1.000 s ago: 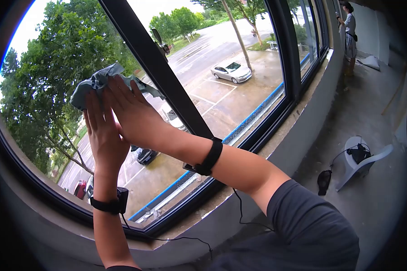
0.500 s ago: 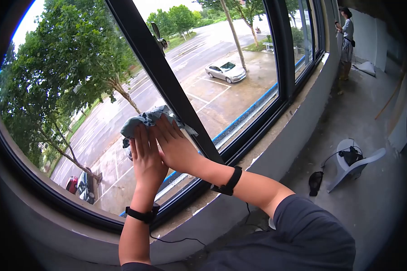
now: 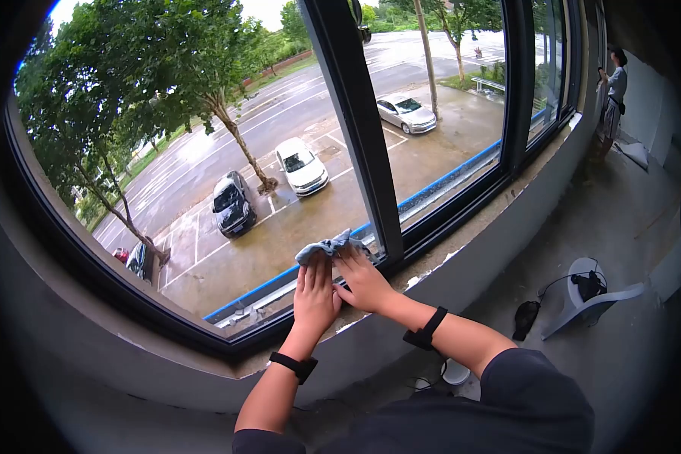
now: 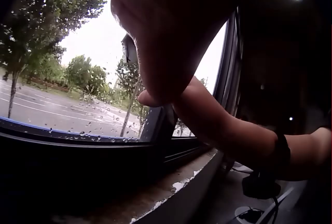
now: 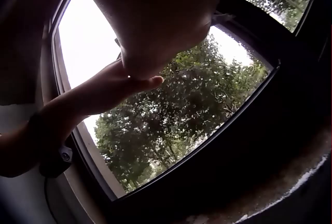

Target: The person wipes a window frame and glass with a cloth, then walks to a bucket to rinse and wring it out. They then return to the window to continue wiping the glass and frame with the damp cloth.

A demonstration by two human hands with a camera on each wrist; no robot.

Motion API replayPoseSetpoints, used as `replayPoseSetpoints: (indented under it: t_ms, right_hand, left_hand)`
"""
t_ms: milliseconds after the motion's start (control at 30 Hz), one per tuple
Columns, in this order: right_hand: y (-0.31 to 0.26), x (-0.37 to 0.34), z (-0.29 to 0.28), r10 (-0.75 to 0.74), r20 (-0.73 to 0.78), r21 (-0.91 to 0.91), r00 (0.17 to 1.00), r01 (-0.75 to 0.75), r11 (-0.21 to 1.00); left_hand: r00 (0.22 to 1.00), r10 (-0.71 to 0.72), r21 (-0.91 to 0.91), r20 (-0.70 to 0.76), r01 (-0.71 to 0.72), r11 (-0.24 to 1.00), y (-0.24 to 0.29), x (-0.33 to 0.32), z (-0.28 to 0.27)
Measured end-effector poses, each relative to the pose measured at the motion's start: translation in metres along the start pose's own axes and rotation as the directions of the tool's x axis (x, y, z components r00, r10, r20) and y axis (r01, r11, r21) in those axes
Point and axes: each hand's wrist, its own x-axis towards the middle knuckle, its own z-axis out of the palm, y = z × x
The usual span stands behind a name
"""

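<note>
A crumpled grey-blue cloth (image 3: 325, 248) lies against the lower right corner of the window pane (image 3: 204, 280), close to the black upright frame. My left hand (image 3: 315, 299) presses it with fingers straight and pointing up. Beside it, my right hand (image 3: 365, 283) has its extended fingers on the cloth's right part, and the two thumbs come close together. From the left wrist view, the left hand (image 4: 161, 37) looms dark in front of the glass, which is dotted with water drops. The right wrist view shows the right hand (image 5: 155, 22) from below; the cloth is hidden there.
A rough sill (image 3: 461, 244) with chipped paint runs below the black window frame (image 3: 359, 144). To the right, a pale curved chair-like object (image 3: 586, 299) holds a black item on the floor. Another person (image 3: 615, 94) stands at the far windows. White containers (image 3: 455, 371) sit below the sill.
Both hands have slid the cloth down and to the right across the pane, from high on the glass to its lower corner. The head view has shifted too.
</note>
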Motion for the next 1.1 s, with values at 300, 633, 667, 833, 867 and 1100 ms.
replayPoseSetpoints:
  t_ms: [300,633,667,833,867,1100]
  right_hand:
    - [-0.065,0.023,0.017,-0.141,0.168,-0.006,0.976,0.144,0.990]
    - [-0.149,0.039,0.093,-0.225,0.364,-0.216,0.904,0.317,0.924]
    - [-0.153,0.039,0.099,-0.227,0.393,-0.227,0.891,0.333,0.915]
    - [-0.190,0.048,0.134,-0.232,0.402,-0.193,0.886,0.330,0.924]
    - [-0.197,0.048,0.140,-0.242,0.395,-0.189,0.886,0.336,0.923]
    - [-0.222,0.073,0.153,-0.384,0.483,-0.276,0.787,0.553,0.786]
  left_hand:
    - [0.976,-0.218,-0.207,-0.020,0.209,0.956,-0.035,-0.071,-0.004]
    - [0.875,-0.474,-0.380,-0.095,0.408,0.830,-0.077,-0.171,0.016]
    - [0.853,-0.513,-0.434,-0.102,0.426,0.794,-0.075,-0.176,0.020]
    - [0.778,-0.623,-0.401,-0.083,0.546,0.735,-0.090,-0.206,0.029]
    - [0.767,-0.632,-0.412,-0.109,0.544,0.731,-0.094,-0.212,0.029]
    - [0.773,-0.631,-0.413,-0.067,0.554,0.722,-0.102,-0.239,0.034]
